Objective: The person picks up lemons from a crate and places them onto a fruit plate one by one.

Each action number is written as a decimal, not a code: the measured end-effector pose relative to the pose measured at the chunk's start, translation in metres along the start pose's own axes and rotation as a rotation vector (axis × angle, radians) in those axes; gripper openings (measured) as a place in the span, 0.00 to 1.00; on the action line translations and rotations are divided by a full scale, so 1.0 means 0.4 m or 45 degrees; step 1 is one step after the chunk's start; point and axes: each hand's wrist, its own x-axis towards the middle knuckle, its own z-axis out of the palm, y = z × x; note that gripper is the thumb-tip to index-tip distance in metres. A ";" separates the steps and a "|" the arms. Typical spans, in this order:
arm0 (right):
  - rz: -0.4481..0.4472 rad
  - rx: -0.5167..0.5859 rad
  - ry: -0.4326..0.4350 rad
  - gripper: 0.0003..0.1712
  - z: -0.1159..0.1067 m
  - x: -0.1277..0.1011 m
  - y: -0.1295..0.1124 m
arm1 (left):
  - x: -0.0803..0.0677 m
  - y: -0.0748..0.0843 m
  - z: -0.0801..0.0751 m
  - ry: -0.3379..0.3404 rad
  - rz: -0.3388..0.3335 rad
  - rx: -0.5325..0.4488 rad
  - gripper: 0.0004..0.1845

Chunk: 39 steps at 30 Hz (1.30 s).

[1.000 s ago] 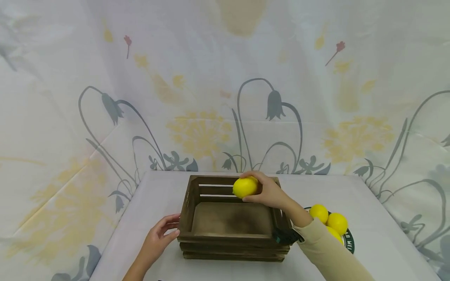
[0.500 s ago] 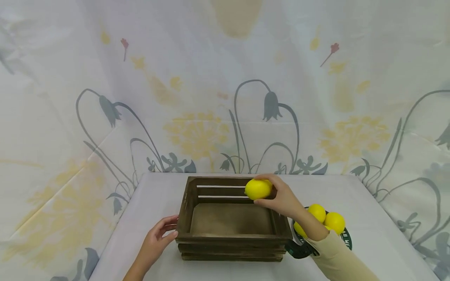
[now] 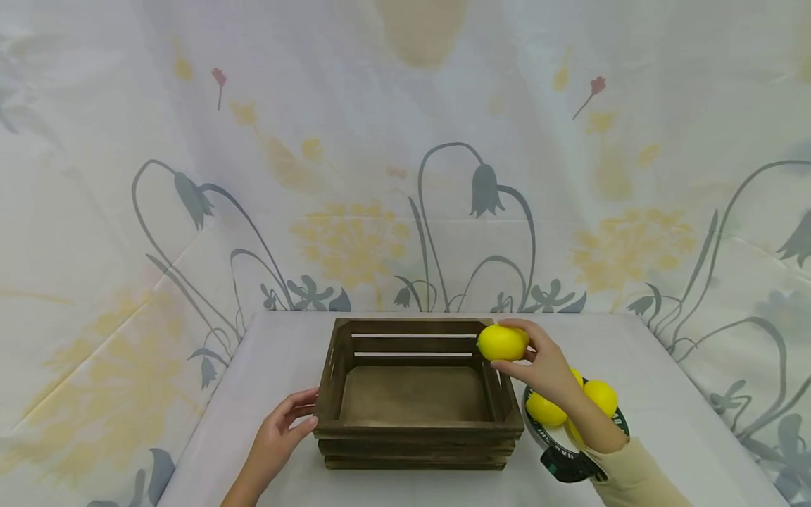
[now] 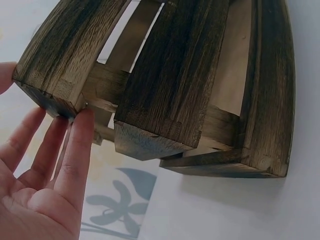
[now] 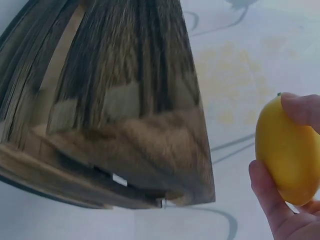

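In the head view my right hand [image 3: 538, 362] holds a yellow lemon [image 3: 503, 343] between thumb and fingers, above the right rim of a brown slatted wooden crate [image 3: 415, 433]. The right wrist view shows the same lemon [image 5: 285, 150] upright in the fingertips, apart from the crate's end [image 5: 135, 135]. My left hand [image 3: 275, 436] touches the crate's left end, its fingers fairly straight. Seen from the left wrist, fingertips [image 4: 82, 120] rest against the end of the top slat, with the thumb partly out of frame. The crate's visible floor holds nothing.
Right of the crate stands a plate [image 3: 621, 421] with a dark, lettered rim, bearing several lemons [image 3: 600, 398]. My right forearm hides part of it. White cloth [image 3: 279, 352] covers the table, and a flower-printed curtain [image 3: 355, 155] hangs behind.
My right hand has carried the lemon rightward, from over the crate's inside to over its right rim. My left hand keeps its place at the crate.
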 end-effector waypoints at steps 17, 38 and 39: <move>0.226 -0.056 0.160 0.35 -0.088 -0.073 0.075 | -0.007 0.003 0.005 0.017 -0.025 -0.009 0.19; 0.493 -0.212 0.239 0.37 -0.131 -0.161 0.170 | -0.007 0.001 0.007 0.027 -0.044 -0.005 0.19; 0.512 -0.221 0.240 0.38 -0.132 -0.167 0.176 | -0.007 0.001 0.007 0.029 -0.048 -0.004 0.19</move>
